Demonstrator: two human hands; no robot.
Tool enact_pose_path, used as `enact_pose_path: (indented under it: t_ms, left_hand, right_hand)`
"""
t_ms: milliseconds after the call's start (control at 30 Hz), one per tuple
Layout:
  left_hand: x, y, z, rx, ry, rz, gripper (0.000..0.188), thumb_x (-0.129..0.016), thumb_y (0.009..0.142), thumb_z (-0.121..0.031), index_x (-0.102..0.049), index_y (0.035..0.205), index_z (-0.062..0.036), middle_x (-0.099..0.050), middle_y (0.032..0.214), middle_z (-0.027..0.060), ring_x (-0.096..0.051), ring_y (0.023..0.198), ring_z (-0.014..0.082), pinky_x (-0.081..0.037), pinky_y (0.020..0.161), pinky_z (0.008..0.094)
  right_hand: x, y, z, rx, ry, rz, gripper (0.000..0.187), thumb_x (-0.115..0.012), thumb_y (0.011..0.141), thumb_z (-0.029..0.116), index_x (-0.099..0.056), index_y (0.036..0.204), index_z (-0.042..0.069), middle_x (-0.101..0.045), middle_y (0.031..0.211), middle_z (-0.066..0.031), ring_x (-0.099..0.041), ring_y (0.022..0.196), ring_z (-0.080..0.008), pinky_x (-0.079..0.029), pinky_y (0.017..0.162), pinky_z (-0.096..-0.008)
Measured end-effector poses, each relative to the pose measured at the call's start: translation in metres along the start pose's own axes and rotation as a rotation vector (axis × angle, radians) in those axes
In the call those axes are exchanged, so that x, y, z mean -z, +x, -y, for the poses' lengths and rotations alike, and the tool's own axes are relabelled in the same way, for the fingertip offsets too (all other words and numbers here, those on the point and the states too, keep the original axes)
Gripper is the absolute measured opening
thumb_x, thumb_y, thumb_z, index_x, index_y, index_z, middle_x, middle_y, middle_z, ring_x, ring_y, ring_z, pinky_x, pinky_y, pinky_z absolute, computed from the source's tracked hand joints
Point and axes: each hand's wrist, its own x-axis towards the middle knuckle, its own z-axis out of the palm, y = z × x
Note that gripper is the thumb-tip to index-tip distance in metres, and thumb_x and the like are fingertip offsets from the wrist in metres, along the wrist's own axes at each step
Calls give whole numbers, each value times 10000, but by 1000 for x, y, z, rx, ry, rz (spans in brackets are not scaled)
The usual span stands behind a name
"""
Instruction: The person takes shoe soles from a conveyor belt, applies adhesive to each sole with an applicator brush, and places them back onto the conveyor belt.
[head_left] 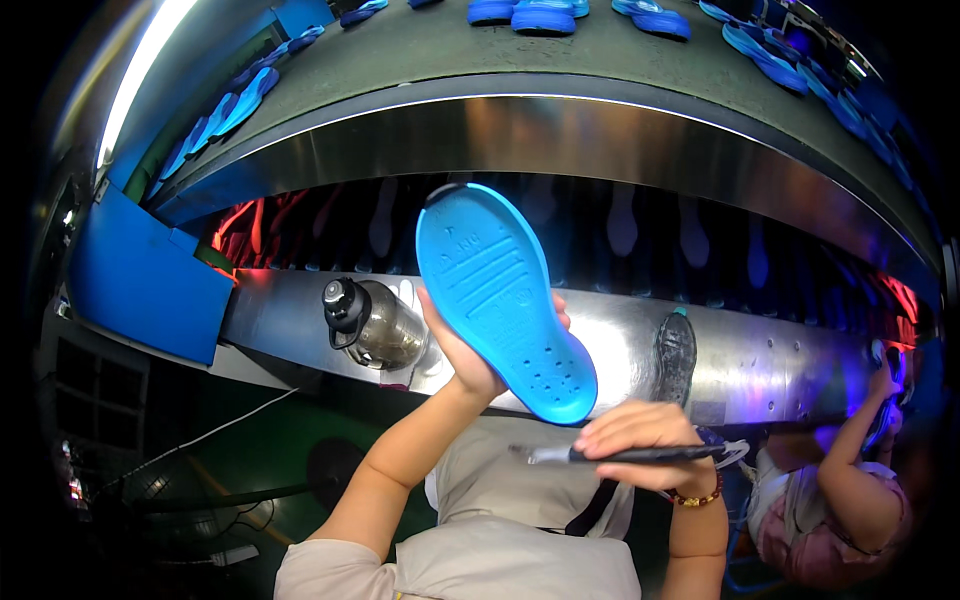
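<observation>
A bright blue shoe sole (pixel 490 290) stands tilted above the metal bench, its grooved and dotted face turned up and a dark patch at its upper tip. My left hand (pixel 465 355) grips it from behind, with fingertips showing at its right edge. Just below and right of the sole's lower end, my right hand (pixel 645 430) is closed around a thin dark-handled brush (pixel 665 455). The brush's pale, slightly blurred tip points left and is apart from the sole.
A dark-lidded bottle (pixel 385 325) stands on the metal bench (pixel 745 355) to the left; a dark sole-shaped piece (pixel 675 358) lies to the right. Beyond, a green conveyor belt (pixel 410 55) carries blue soles (pixel 540 16). A co-worker (pixel 830 490) sits at right.
</observation>
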Motion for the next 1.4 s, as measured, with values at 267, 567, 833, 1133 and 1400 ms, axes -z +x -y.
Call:
enact_pose_path:
  t_ms: [267, 567, 833, 1133, 1400]
  left_hand:
    - [5, 3, -5, -8, 0, 9, 1029, -73, 658, -830, -474, 1102, 8, -578, 881, 211, -589, 780, 302, -490, 702, 411]
    - [1, -17, 26, 228, -107, 88, 831, -280, 799, -642, -254, 1324, 2, -442, 1234, 197, -498, 1082, 296, -411, 912, 402]
    - [16, -8, 0, 651, 60, 280, 582, -462, 843, -316, -328, 1281, 44, -482, 1200, 192, -520, 1058, 262, -408, 912, 355]
    - [7, -1, -20, 964, 152, 238, 591, -496, 820, -286, -338, 1284, 45, -484, 1197, 193, -527, 1042, 234, -406, 911, 328]
    - [5, -7, -31, 895, 448, 266, 526, -507, 845, -351, -474, 1179, 53, -558, 1083, 166, -560, 934, 193, -448, 813, 292]
  right_hand:
    - [6, -1, -22, -4, 143, -64, 219, -671, 648, -49, -642, 864, -30, -650, 886, -131, -593, 913, -242, -459, 835, -335]
    - [-31, -1, -32, -270, 747, -567, 186, -579, 765, -45, -574, 951, -50, -591, 1008, -192, -588, 908, -210, -482, 782, -282]
    - [6, 5, 5, -178, 7, -106, 202, -672, 705, 25, -640, 901, -10, -645, 928, -140, -631, 858, -223, -495, 766, -273]
    - [19, 10, 23, -65, -98, 29, 224, -665, 684, -20, -637, 904, 15, -642, 942, -130, -627, 880, -251, -499, 780, -296]
    - [33, 9, 38, -131, -255, 183, 209, -670, 682, -15, -634, 886, 8, -640, 946, -131, -629, 878, -234, -502, 770, -296]
